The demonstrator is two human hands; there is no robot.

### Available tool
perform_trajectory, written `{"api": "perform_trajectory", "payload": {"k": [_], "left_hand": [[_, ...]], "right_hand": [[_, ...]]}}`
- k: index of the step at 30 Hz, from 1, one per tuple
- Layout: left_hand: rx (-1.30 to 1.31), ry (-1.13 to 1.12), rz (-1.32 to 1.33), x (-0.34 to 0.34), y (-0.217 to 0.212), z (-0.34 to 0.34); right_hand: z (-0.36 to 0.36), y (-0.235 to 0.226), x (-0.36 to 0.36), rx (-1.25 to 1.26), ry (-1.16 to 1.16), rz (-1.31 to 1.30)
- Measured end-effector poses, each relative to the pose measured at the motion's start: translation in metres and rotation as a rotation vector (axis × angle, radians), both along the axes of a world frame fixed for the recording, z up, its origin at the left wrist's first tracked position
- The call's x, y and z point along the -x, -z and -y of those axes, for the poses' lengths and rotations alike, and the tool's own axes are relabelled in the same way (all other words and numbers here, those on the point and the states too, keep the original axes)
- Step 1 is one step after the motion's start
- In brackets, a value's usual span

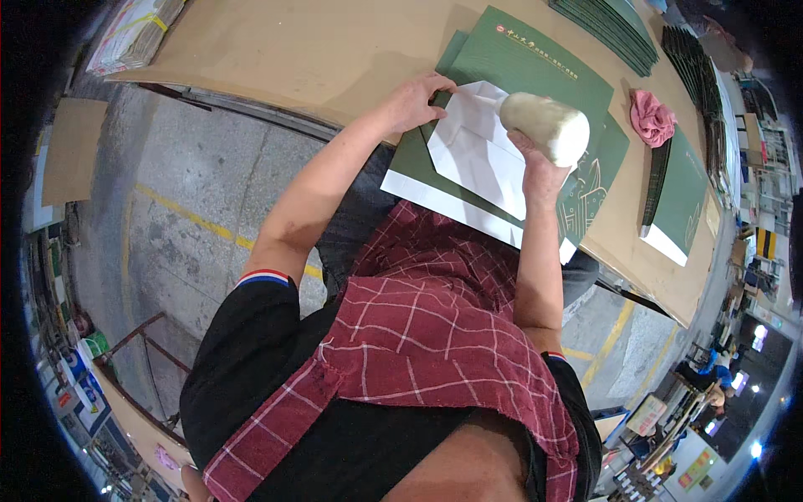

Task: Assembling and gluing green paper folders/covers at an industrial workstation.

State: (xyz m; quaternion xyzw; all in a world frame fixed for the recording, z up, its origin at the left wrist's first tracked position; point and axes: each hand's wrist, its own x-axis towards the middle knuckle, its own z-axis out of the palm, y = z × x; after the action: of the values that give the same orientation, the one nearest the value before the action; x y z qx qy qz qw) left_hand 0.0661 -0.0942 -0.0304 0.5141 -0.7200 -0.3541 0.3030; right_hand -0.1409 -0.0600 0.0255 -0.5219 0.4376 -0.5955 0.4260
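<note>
My left hand [416, 100] lies flat on the left edge of a white folded flap [473, 151], fingers spread, pressing it down. The flap belongs to a dark green printed card folder [535, 63] lying open on the brown board table [318, 50]. My right hand [538, 171] grips a cream-white cylindrical roller [548, 125], held over the right side of the white flap. More green folders lie under the top one, and a white edge sticks out toward me.
A pink cloth [651, 117] lies on the table right of the folder. Stacks of green folders [611, 25] stand at the far right, another pile [679, 197] nearer. A bundled paper stack [134, 33] sits at the far left. Grey floor with yellow lines lies below.
</note>
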Motion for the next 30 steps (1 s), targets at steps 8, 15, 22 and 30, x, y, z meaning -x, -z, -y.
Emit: {"api": "perform_trajectory", "payload": {"k": [8,15,22,30], "left_hand": [[0.023,0.009,0.033,-0.001,0.008,0.004],[0.012,0.007,0.025,-0.002,0.008,0.003],[-0.024,0.015,-0.007,-0.002,0.006,0.003],[-0.001,0.034,0.045,-0.002,0.007,0.004]], "right_hand": [[0.012,0.013,0.002,-0.047,0.039,-0.173],[0.013,0.007,-0.003,-0.017,-0.02,-0.233],[0.012,0.016,-0.003,-0.019,-0.022,-0.224],[0.007,0.009,-0.008,0.067,0.068,-0.39]]}}
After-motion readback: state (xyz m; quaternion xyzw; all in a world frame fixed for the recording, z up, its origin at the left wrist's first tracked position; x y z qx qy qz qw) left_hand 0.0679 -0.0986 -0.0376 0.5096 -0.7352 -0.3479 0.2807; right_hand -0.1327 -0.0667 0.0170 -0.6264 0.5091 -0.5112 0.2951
